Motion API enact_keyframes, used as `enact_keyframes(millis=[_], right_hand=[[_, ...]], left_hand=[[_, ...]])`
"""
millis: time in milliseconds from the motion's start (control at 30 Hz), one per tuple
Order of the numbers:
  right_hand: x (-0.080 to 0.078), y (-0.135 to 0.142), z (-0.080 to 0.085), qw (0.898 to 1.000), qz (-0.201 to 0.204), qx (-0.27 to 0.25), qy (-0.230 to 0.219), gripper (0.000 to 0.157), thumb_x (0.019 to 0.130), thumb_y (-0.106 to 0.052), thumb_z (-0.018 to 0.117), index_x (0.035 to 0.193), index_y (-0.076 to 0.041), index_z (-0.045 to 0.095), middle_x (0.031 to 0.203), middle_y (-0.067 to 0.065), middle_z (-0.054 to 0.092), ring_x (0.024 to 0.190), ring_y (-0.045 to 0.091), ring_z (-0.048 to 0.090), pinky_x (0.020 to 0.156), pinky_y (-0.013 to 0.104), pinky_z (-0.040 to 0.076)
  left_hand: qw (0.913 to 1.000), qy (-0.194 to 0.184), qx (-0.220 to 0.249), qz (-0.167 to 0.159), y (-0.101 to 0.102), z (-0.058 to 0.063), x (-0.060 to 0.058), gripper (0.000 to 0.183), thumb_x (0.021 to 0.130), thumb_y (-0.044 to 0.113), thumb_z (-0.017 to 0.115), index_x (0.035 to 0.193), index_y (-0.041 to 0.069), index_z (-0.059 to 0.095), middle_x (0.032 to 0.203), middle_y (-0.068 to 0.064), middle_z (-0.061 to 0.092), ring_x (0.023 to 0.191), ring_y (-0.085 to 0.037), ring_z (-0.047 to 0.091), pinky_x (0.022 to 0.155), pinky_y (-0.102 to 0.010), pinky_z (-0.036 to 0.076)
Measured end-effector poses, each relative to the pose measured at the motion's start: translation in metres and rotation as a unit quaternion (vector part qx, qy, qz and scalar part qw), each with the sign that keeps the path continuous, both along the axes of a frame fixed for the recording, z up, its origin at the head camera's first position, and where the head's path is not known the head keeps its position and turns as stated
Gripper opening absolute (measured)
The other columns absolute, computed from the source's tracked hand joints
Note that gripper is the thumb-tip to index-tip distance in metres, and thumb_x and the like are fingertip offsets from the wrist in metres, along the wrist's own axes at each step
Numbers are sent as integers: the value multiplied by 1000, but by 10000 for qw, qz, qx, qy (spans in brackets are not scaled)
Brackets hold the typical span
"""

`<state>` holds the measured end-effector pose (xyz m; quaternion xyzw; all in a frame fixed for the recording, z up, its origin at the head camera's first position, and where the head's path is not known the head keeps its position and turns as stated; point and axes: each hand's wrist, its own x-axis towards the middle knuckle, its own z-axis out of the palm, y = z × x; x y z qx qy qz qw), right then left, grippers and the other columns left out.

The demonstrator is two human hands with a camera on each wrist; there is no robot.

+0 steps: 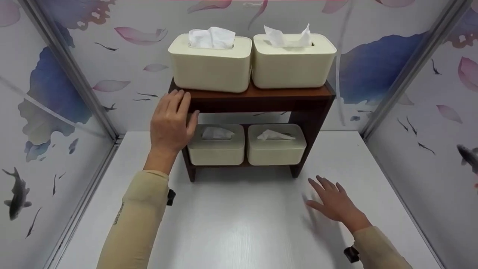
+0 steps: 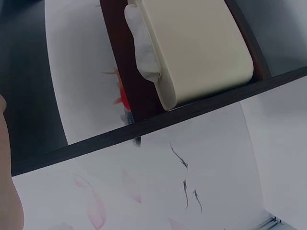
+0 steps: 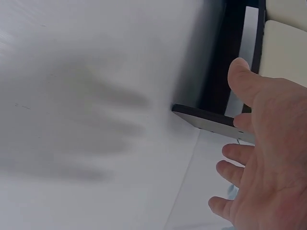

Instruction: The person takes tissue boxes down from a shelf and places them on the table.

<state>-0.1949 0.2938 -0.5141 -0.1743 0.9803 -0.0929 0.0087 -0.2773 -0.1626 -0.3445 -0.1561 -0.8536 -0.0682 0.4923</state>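
A dark brown two-tier wooden shelf (image 1: 313,116) stands on the white table. Its top carries two cream tissue boxes, the left one (image 1: 211,73) and the right one (image 1: 293,69), each with white tissue sticking out. On the lower tier sit a left tissue box (image 1: 216,154) and a right tissue box (image 1: 277,154). My left hand (image 1: 170,123) is at the shelf's upper left corner, fingers extended with the tips by the top board's edge. Over the table, right of the shelf's front leg, my right hand (image 1: 332,201) hovers with spread fingers and holds nothing.
The white table (image 1: 231,224) extends in front of the shelf and to both sides. Printed panels with petals and fish enclose it: a left wall (image 1: 37,149), a back wall (image 1: 138,67) and a right wall (image 1: 429,123).
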Motion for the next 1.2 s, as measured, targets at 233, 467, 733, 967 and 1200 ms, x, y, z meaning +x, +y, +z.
enact_keyframes(millis=[233, 467, 733, 967, 1200], right_hand=[[-6, 11, 24, 9998, -36, -41, -210, 68, 95, -43, 58, 148, -4, 39, 149, 28, 40, 137, 47, 38, 108, 69, 29], [-13, 25, 47, 9978, -144, -4, -649, 70, 95, -43, 56, 146, 2, 39, 144, 33, 43, 132, 52, 41, 105, 66, 35], [-30, 33, 104, 9975, -308, 178, -605, 83, 94, -54, 53, 149, 5, 31, 147, 35, 36, 134, 54, 36, 107, 67, 34], [-53, 30, 171, 9973, -375, 13, -626, 98, 91, -61, 54, 153, 4, 15, 153, 36, 23, 138, 55, 25, 110, 69, 26], [-67, 20, 230, 9970, -652, -84, -412, 109, 87, -67, 54, 156, -4, -1, 157, 34, 12, 139, 57, 19, 109, 74, 19]], left_hand=[[9995, 67, 267, 164, 9, 1, -2, 42, 95, 32, 59, 124, 3, 65, 123, -16, 66, 123, -31, 58, 110, -42, 44], [9988, 74, 405, 257, 15, 3, -2, 41, 96, 33, 57, 120, 1, 66, 121, -17, 67, 121, -31, 60, 108, -42, 46], [9984, 32, 311, 472, 15, 4, 0, 45, 99, 39, 50, 118, 1, 66, 120, -17, 67, 120, -32, 60, 108, -43, 46], [9980, 20, 253, 575, 16, 4, -1, 45, 99, 39, 49, 118, 1, 65, 121, -17, 66, 120, -33, 59, 109, -45, 45], [9979, 43, 288, 580, 18, 4, -2, 43, 99, 36, 47, 116, 1, 66, 119, -17, 67, 119, -33, 60, 108, -45, 46]])
